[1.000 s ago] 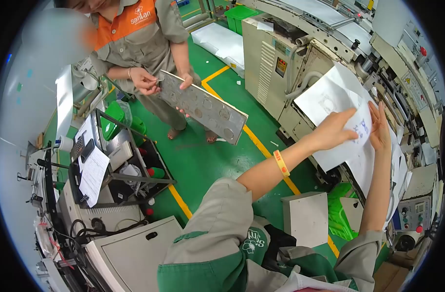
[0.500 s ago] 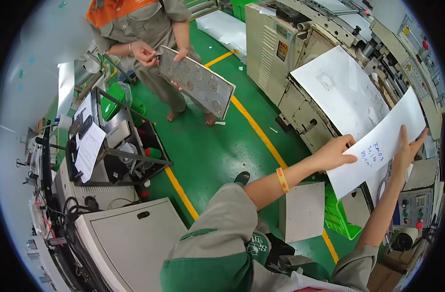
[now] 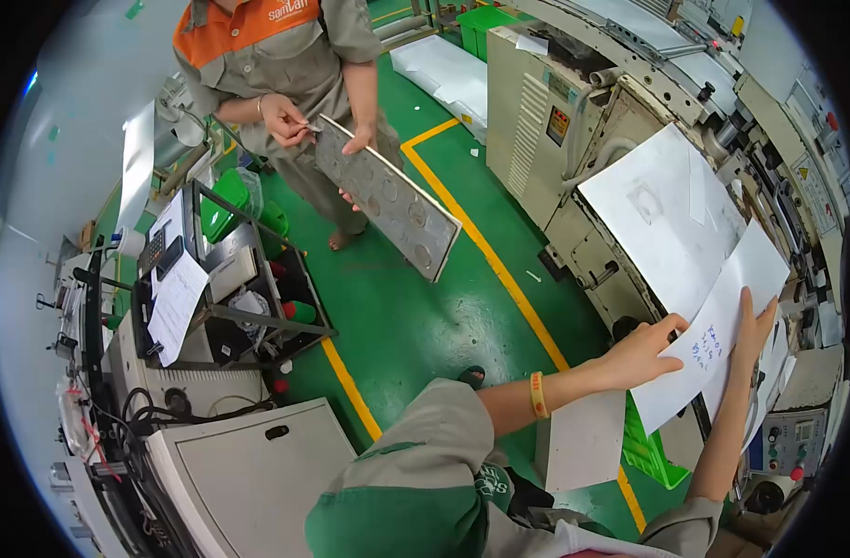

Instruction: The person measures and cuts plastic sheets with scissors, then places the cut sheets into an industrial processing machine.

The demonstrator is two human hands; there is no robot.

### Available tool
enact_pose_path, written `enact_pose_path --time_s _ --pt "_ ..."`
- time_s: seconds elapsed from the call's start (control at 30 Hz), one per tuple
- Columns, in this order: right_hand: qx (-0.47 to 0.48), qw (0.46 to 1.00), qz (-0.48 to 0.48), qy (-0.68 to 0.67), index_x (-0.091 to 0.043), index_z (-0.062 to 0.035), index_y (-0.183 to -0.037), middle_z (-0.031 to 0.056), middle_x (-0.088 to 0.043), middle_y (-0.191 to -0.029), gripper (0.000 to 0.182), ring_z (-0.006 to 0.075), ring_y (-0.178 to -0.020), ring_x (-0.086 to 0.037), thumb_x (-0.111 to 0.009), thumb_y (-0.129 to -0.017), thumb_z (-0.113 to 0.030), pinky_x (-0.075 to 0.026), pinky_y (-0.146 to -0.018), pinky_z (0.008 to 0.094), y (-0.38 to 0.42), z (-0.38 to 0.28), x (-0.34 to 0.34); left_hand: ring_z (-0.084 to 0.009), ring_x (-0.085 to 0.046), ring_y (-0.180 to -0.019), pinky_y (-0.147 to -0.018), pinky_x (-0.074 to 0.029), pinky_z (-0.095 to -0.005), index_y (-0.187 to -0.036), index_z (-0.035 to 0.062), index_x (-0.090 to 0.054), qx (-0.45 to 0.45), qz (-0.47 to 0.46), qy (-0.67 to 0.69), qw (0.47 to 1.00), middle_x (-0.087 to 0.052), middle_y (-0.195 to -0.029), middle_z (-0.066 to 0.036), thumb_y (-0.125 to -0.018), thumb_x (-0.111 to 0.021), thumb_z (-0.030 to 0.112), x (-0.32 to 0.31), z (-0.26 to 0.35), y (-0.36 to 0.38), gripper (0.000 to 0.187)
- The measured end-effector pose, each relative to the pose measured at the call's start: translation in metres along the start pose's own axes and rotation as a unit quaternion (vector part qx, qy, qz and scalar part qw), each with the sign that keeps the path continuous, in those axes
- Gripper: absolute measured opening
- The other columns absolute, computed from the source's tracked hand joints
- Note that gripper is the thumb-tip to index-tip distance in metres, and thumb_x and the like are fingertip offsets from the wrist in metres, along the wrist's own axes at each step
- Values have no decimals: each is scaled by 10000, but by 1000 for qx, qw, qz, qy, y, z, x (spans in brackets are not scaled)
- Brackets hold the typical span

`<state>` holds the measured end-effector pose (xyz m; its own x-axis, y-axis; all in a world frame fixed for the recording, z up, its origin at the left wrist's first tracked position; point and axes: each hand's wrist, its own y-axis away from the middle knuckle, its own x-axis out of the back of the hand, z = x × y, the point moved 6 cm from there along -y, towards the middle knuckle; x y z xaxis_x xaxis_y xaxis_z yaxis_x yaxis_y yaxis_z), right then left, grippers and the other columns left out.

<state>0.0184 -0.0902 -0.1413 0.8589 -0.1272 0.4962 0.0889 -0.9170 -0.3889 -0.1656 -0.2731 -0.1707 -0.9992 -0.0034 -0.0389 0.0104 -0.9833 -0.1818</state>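
Observation:
A white paper sheet (image 3: 736, 288) with blue handwriting is held at a slant between my two hands. My left hand (image 3: 637, 355), with a yellow-orange band on its wrist, pinches the sheet's left edge. At the opposite edge my right hand (image 3: 752, 333) grips it, one finger lying across the paper's face. Just behind the sheet, a larger white board or sheet (image 3: 662, 219) with grey smudges lies tilted on the machine (image 3: 583, 214). More white paper shows beneath my right hand, partly hidden.
Across the aisle, a co-worker (image 3: 285, 56) holds a grey plate (image 3: 388, 200) with round marks. A black-framed cart (image 3: 257, 321) carries papers and a phone. A white cabinet (image 3: 267, 474) stands at lower left; a green crate (image 3: 655, 451) and white box (image 3: 583, 442) sit below my arms.
My hands have lowered the sheet slightly, and it now overlaps the smudged board differently. The view has shifted, so the co-worker and machine sit lower in it. Both hands keep their hold.

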Motion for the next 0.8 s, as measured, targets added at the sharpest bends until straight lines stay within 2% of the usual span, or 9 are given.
enact_pose_path --time_s 0.1,0.2,0.3,0.47,0.57,0.6,0.73,0.8 --pt "-12 999 33 -4 -390 52 -1298 176 -508 -1229 547 234 -1080 -520 -604 -869 -210 -385 -931 300 -2 12 4 -270 -573 -604 -654 -423 -356 -1179 47 -391 49 -42 43 997 -657 -733 -172 -811 -600 109 10 6 -2 428" --pt "-24 999 32 -27 -397 52 -1291 165 -517 -1218 523 216 -1074 -520 -589 -883 -214 -388 -923 289 -2 12 4 -271 -571 -550 -568 -411 -354 -1178 44 -388 2 -26 14 1000 -653 -715 -170 -808 -594 86 11 -3 -5 425" --pt "-16 998 24 -49 -405 51 -1279 150 -535 -1193 496 192 -1046 -533 -577 -892 -208 -405 -892 274 -3 13 5 -259 -579 -517 -511 -392 -336 -1191 44 -380 2 -37 17 999 -647 -707 -175 -819 -588 67 13 -6 -4 426" --pt "-41 996 40 -64 -438 39 -1242 131 -581 -1113 440 152 -922 -581 -566 -901 -208 -453 -784 241 1 13 8 -207 -613 -571 -522 -409 -314 -1257 71 -342 45 -78 76 993 -651 -719 -156 -852 -563 55 14 -5 0 462" --pt "-68 994 53 -63 -464 34 -1214 112 -593 -1082 404 140 -895 -589 -561 -905 -208 -465 -757 235 4 8 8 -179 -548 -501 -498 -386 -310 -1287 88 -304 -16 -46 105 993 -624 -666 -136 -855 -553 52 8 -14 1 500" --pt "-48 994 47 -83 -470 28 -1215 105 -598 -1075 397 133 -884 -592 -560 -906 -206 -469 -747 235 2 13 9 -173 -487 -458 -487 -362 -313 -1299 96 -294 26 -63 68 995 -578 -604 -122 -856 -551 53 12 -9 2 514" --pt "-60 991 40 -115 -472 24 -1218 97 -602 -1066 395 123 -877 -592 -560 -908 -205 -467 -746 225 1 22 10 -181 -460 -445 -483 -350 -318 -1305 92 -294 47 -70 28 996 -548 -576 -127 -855 -549 55 13 -10 6 518" --pt "-72 990 49 -115 -472 23 -1223 98 -602 -1072 395 124 -879 -594 -556 -911 -204 -470 -749 226 3 21 11 -191 -460 -451 -487 -351 -322 -1310 87 -296 31 -59 61 996 -561 -594 -137 -860 -549 60 11 -11 8 517"
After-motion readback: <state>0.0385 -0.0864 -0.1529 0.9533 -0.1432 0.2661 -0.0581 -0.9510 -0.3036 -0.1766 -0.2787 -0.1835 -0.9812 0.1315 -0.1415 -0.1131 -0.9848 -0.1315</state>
